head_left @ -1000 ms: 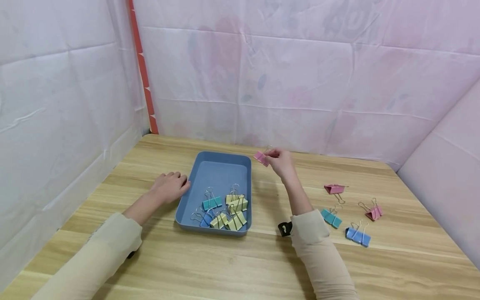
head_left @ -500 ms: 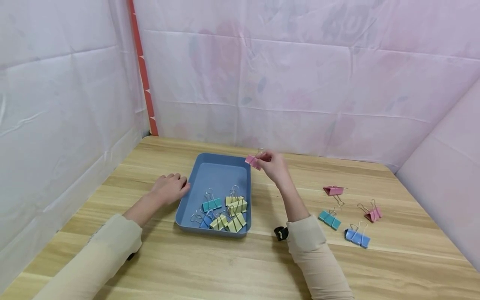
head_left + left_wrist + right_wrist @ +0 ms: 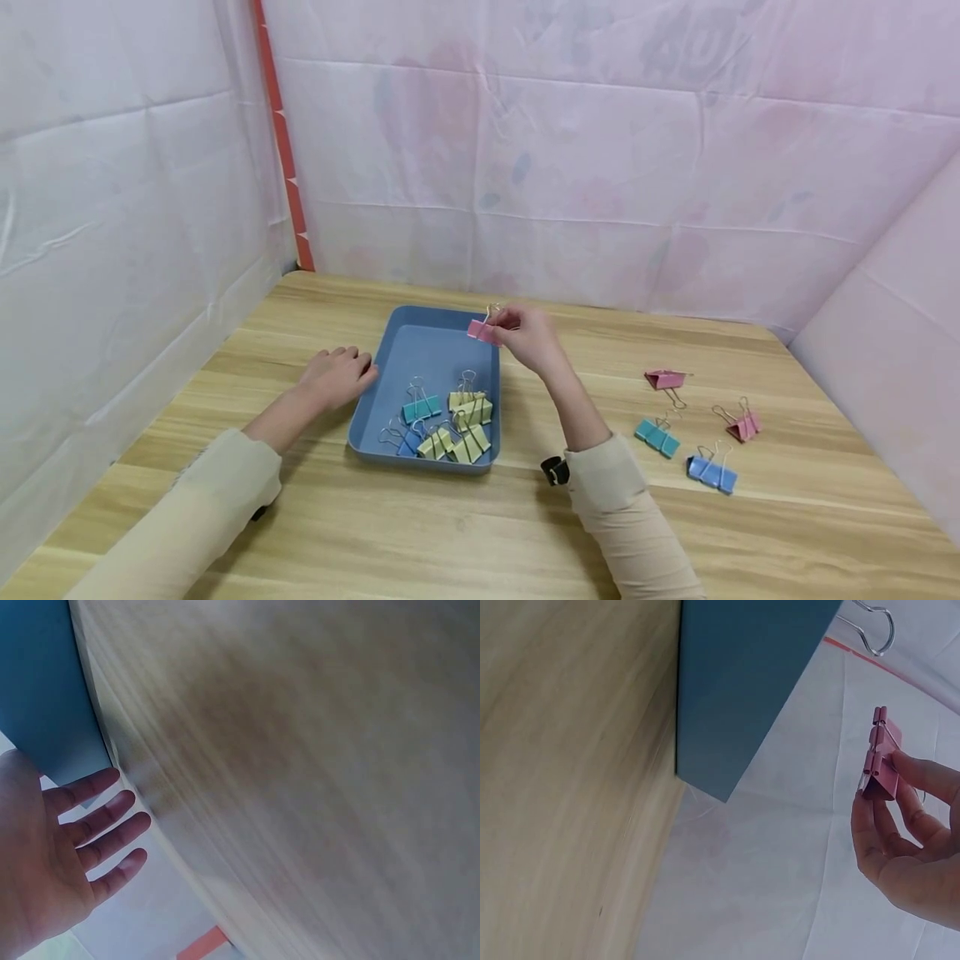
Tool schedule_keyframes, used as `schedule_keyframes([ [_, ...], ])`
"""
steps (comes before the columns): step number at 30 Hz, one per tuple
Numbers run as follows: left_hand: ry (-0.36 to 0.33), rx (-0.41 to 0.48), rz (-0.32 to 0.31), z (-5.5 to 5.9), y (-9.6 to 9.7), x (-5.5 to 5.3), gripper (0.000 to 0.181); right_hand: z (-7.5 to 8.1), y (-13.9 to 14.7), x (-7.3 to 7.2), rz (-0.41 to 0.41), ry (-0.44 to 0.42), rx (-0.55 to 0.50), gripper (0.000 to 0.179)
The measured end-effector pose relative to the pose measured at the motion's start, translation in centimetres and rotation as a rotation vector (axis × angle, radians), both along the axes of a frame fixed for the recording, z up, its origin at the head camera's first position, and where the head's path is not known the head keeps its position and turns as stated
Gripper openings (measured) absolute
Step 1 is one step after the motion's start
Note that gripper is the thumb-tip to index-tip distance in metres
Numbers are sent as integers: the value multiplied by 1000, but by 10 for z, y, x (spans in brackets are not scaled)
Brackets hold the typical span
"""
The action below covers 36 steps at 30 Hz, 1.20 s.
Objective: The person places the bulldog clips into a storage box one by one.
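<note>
My right hand pinches a pink binder clip between thumb and fingers, above the far right corner of a blue tray. In the right wrist view the same pink clip is held clear of the tray wall. My left hand rests at the tray's left rim, its fingers loosely extended in the left wrist view. In the near half of the tray lie a teal binder clip, a blue binder clip and several yellow binder clips.
On the wooden table to the right lie two pink binder clips, another teal binder clip and another blue binder clip. Pale cloth walls enclose the back and sides.
My right hand has carried the pink binder clip leftward, from beyond the tray's right edge to over its far right corner. The left hand has stayed at the left rim.
</note>
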<state>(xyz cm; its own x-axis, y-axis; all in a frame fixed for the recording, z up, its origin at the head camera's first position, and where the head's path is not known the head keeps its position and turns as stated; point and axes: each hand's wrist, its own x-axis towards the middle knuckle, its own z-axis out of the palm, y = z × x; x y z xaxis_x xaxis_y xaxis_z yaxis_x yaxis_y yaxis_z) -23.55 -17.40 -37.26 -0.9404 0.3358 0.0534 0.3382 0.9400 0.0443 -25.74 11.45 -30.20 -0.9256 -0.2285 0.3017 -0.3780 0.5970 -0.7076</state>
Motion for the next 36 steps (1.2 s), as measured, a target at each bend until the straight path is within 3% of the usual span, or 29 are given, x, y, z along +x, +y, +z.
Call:
schedule_keyframes([
  [8, -5, -2, 0, -2, -5, 0, 45, -8, -10, 3, 116, -73, 116, 6],
  [23, -8, -3, -2, 0, -6, 0, 44, -14, -41, 22, 386, -101, 281, 7],
  [36, 0, -4, -11, 0, -6, 0, 43, -18, -53, 33, 454, -65, 388, 9],
])
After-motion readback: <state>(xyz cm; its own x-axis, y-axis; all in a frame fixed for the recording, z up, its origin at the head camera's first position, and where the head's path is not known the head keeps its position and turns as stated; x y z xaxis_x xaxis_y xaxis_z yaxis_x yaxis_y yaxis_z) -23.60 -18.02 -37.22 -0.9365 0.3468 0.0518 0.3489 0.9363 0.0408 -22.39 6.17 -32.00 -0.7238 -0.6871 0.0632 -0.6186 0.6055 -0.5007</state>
